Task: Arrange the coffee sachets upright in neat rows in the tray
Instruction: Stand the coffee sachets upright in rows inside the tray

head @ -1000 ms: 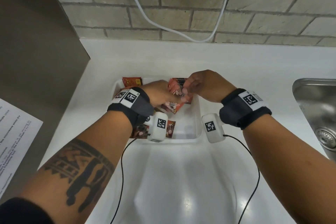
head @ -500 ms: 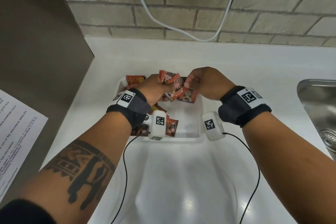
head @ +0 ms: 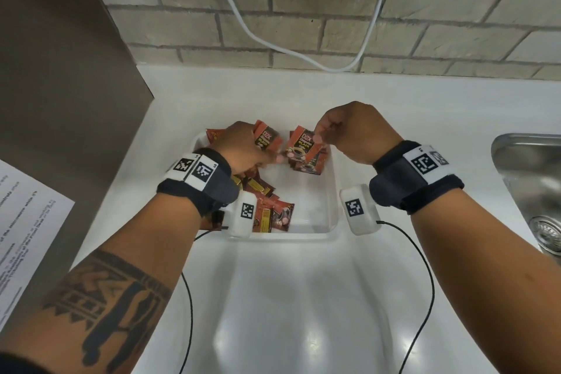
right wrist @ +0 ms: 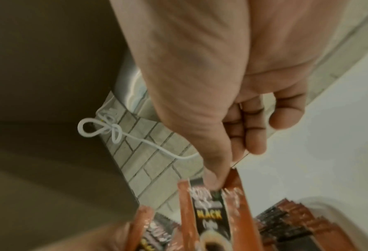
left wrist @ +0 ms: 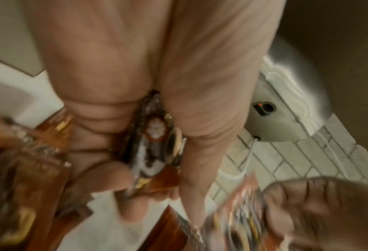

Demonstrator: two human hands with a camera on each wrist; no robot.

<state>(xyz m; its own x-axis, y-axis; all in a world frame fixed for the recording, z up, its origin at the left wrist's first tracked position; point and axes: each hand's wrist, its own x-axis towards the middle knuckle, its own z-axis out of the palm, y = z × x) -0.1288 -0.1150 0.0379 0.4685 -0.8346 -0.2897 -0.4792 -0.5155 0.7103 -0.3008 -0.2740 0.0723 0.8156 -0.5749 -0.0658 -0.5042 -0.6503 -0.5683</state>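
Two hands work over the white tray [head: 332, 191], which sits on the white surface [head: 273, 94] below a brick wall. At the tray's far right, the right hand [head: 355, 133] pinches the top edge of a red sachet [head: 303, 146] between thumb and fingers and holds it upright, in front of a few sachets already standing there [head: 315, 162]. That short run looks like the start of a row. The left hand [head: 243, 146] grips another sachet [head: 266, 138] just beside it, with its fingers curled around the packet. The left wrist view is blurred but shows a packet wedged between thumb and fingers.

Most of the work appears to remain. A loose heap of sachets [head: 273, 215] lies flat and overlapping at the tray's near left, partly hidden by the left wrist. One more sachet [head: 214, 134] shows at the far left corner. I judge the task to be at an early stage, with one partial row begun and the heap yet to be stood up.
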